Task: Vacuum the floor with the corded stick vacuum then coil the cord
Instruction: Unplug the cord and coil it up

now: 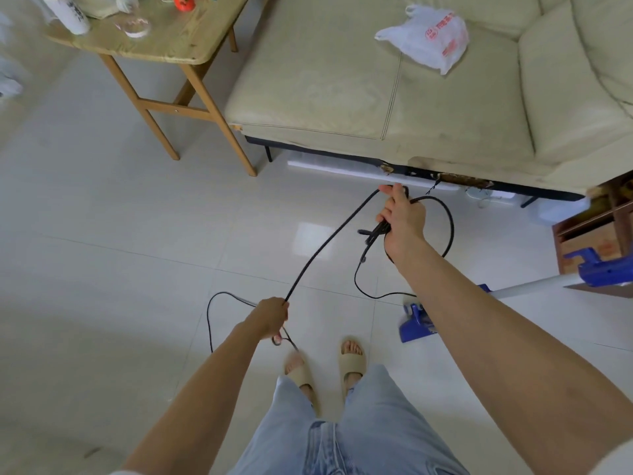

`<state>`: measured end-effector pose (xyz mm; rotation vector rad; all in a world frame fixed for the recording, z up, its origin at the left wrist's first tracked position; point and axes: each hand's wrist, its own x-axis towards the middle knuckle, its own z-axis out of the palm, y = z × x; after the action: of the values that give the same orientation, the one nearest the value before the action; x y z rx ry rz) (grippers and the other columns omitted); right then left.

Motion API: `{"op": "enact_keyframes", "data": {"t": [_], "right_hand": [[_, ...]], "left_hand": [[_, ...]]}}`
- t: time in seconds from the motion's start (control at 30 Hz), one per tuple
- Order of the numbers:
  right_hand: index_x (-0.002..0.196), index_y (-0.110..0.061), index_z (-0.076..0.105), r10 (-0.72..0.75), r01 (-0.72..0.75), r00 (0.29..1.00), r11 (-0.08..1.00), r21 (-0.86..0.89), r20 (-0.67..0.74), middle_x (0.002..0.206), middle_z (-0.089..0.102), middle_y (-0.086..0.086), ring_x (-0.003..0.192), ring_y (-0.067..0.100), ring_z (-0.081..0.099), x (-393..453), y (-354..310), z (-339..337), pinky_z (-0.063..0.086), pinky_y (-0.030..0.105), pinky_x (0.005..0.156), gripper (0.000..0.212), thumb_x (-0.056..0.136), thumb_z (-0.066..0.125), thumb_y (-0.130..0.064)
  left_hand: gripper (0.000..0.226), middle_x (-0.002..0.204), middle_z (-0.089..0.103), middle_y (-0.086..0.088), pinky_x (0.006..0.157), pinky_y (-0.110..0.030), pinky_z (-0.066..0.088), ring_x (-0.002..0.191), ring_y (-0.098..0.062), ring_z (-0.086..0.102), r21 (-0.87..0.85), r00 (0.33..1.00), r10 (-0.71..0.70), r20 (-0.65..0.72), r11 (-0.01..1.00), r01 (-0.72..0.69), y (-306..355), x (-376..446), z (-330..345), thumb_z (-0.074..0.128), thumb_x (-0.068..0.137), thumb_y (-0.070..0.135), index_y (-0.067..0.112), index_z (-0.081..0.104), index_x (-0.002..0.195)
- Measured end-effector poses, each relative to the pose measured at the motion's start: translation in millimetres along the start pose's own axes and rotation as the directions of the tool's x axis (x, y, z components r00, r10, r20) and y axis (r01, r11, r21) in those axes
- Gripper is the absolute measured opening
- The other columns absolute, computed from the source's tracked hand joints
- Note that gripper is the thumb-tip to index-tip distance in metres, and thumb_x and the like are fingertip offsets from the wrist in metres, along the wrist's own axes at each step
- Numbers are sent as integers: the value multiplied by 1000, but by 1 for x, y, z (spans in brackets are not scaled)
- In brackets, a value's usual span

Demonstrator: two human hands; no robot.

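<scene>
— On the tiled floor (102, 217) before the sofa (342, 80), where does the job stand?

— Past the sweeping, by my reckoning. The vacuum (416, 322) stands off to my right, its blue head on the tiles and its white tube slanting up toward the blue handle; neither of my hands is on it. I am on the cord (329, 241) now.

— And your hands?

— My right hand (400, 221) is raised in front of me, fingers curled round a small gathered bundle of cord, with a loop hanging to its right and another strand dropping away beneath. My left hand (270, 317) is lower and nearer my body, closed round the same cord — a straight run stretches up from it to the right hand.

— How much is coiled?

— Little, I judge. Only a loop or two sits in the right hand. A long slack arc lies on the tiles to the left of my left hand, and more trails toward the vacuum's head.

— What is left, then?

— Drawing in the loose lengths, turn after turn, until none lies on the floor. Whether the plug is free of the wall I cannot tell; the dark end near my right hand may be it, but it is too small to say.

— Anything else nearby?

— A wooden table (191, 53) to the left of the sofa, and a white bag (428, 36) on the cushion.
</scene>
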<state>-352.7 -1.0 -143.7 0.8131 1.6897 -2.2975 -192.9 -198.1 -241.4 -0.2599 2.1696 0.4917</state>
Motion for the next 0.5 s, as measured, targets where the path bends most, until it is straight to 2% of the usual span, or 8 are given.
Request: {"op": "enact_keyframes", "data": {"t": [0.03,0.07,0.13,0.2,0.27,0.33,0.43,0.5], "right_hand": [[92,-5,67,-5,7,1000,998,-67,31,52,32,-5,42,7,28,-1,6,0,35,19,44,28,102,46,-22],[91,-6,65,-1,12,997,990,-143,72,52,34,-4,41,6,30,-3,13,1,36,20,44,27,102,45,-20],[86,-8,61,37,16,986,952,-306,165,56,46,0,42,8,38,-8,29,3,39,22,48,26,102,42,-17],[87,-6,56,115,1,964,900,-436,241,64,60,7,48,14,51,-14,42,6,48,26,57,25,102,38,-15],[90,-2,51,178,16,930,854,-520,321,70,67,12,55,18,63,-22,51,7,54,24,62,23,103,35,-13],[85,-4,50,205,86,905,770,-632,374,63,67,5,51,9,63,-29,56,8,48,17,53,24,102,35,-13],[77,-6,47,288,123,846,713,-690,448,55,61,10,45,19,55,-32,59,8,46,24,51,26,100,37,-13],[76,-6,49,356,146,791,679,-719,497,53,49,14,37,16,38,-32,58,8,40,23,42,23,96,38,-10]], "left_hand": [[24,121,57,-8,83,-26,41,110,-25,57,29,999,16,-44,999,-15,4,1,-7,61,91,8,5,59,115],[18,113,59,-8,79,-26,43,101,-24,60,8,995,48,-83,999,-48,10,0,-16,58,94,14,7,63,110],[32,76,61,-4,59,-24,39,64,-17,56,-127,981,95,-169,985,-118,27,-6,-37,46,100,28,9,71,93],[40,53,47,0,51,-23,32,47,-12,40,-146,969,150,-199,973,-181,48,-13,-61,45,100,34,12,74,84],[39,48,39,2,53,-24,32,47,-14,36,-139,957,223,-184,958,-250,64,-19,-80,50,97,36,14,75,78],[36,49,41,2,55,-24,33,51,-14,38,-94,944,290,-158,947,-307,74,-26,-95,53,94,36,14,76,76],[29,49,51,11,51,-15,32,48,-5,43,-25,934,346,-87,937,-350,81,-35,-112,57,90,28,27,71,64],[34,55,58,17,55,-12,37,50,0,49,-23,926,373,-55,927,-375,78,-39,-119,56,90,26,35,65,58]]}}
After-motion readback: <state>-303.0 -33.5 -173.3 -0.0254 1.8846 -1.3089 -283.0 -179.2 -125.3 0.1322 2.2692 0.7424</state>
